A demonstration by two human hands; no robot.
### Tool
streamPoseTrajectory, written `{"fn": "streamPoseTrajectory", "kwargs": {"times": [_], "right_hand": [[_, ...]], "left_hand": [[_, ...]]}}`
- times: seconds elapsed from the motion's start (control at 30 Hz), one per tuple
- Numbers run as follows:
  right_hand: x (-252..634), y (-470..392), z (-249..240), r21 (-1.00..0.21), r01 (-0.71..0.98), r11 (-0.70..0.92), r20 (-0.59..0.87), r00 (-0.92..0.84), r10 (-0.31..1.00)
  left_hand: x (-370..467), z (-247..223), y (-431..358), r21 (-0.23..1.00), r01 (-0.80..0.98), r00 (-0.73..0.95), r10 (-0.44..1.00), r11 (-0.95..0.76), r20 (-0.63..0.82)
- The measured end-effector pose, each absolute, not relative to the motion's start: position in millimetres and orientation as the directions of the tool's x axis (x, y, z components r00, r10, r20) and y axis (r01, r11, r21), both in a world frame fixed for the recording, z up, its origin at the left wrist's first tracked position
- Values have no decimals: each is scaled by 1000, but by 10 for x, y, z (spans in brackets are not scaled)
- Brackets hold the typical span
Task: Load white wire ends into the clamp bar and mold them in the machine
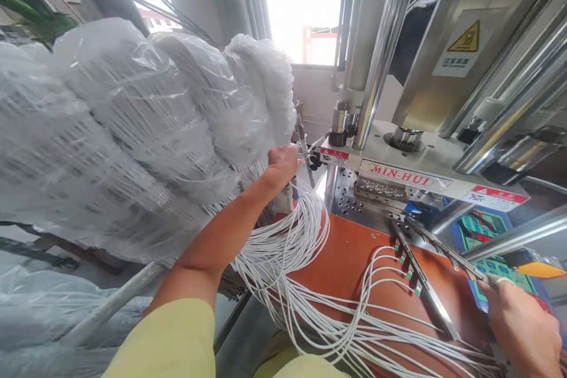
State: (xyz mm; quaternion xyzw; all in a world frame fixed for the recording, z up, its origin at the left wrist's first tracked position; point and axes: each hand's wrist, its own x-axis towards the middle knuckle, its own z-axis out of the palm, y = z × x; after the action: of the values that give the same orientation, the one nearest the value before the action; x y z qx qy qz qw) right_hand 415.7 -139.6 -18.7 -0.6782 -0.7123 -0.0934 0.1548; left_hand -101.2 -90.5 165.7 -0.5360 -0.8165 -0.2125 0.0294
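Observation:
My left hand (pixel 284 160) is closed in a fist beside the press, above a coil of white cables (pixel 305 227); whatever it grips is hidden. At the lower right, my right hand (pixel 525 322) is wrapped round the near end of a slim metal bar (pixel 456 257), whose far end reaches the press bed. A second metal bar (pixel 427 289) lies left of it on the orange-brown work surface (pixel 339 257). Several white cables with small green ends (pixel 410 273) sit along this second bar. More cables spread across the surface towards my body.
The press (pixel 401 174), marked MIN-HUI, stands at the right with a mould block (pixel 381 189) under its plate. A hot-surface warning label (pixel 465 41) is above. Large plastic-wrapped cable bundles (pixel 146 112) hang at the left. A green control panel (pixel 487 230) stands behind the bars.

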Motion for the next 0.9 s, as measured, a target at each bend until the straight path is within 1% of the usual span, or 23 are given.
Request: {"fn": "streamPoseTrajectory", "kwargs": {"times": [0.03,0.07,0.1,0.13,0.17,0.2,0.23,0.3,0.37,0.43,0.53,0.67,0.7,0.77,0.83,0.87,0.9], "right_hand": [[4175,-1445,-199,-56,998,30,336,-9,942],[4174,-1481,-206,-30,1000,10,321,0,947],[4158,-1504,-208,-2,1000,2,303,-1,953],[4131,-1514,-208,26,1000,-2,285,-5,959],[4095,-1514,-206,52,999,1,267,-15,964],[4053,-1507,-206,73,997,11,249,-29,968],[4006,-1496,-207,86,996,21,236,-41,971],[3895,-1471,-213,95,995,40,213,-59,975],[3769,-1449,-220,102,993,62,207,-82,975],[3644,-1424,-220,130,989,77,221,-104,970],[3507,-1369,-206,145,982,119,220,-149,964],[3471,-1344,-158,103,989,109,188,-127,974],[3474,-1369,-140,73,992,104,196,-116,974],[3463,-1464,-104,-36,988,150,223,-139,965],[3407,-1592,-86,-149,952,267,235,-228,945],[3362,-1655,-92,-176,928,328,232,-285,930],[3311,-1709,-108,-178,910,374,224,-333,916]], "left_hand": [[-870,1612,-979,275,920,-361,878,280,313],[-688,1544,-1066,247,955,-246,900,163,360],[-480,1459,-1153,239,971,-77,921,-19,382],[-257,1360,-1231,249,939,134,920,-237,369],[-31,1249,-1287,271,860,337,879,-433,337],[189,1129,-1313,299,761,494,814,-575,307],[394,1004,-1304,327,667,607,742,-670,283],[734,753,-1189,351,539,731,633,-765,256],[956,531,-992,334,490,791,571,-805,217],[1067,370,-798,295,486,825,544,-822,155],[1100,253,-632,228,531,825,559,-816,79],[1068,230,-618,164,574,805,590,-802,66],[1059,227,-625,162,574,805,589,-803,70],[1041,210,-630,165,561,812,578,-811,84],[1022,181,-614,167,525,832,545,-834,102],[1012,165,-599,167,500,847,520,-850,111],[1003,151,-580,167,474,861,494,-865,118]]}}
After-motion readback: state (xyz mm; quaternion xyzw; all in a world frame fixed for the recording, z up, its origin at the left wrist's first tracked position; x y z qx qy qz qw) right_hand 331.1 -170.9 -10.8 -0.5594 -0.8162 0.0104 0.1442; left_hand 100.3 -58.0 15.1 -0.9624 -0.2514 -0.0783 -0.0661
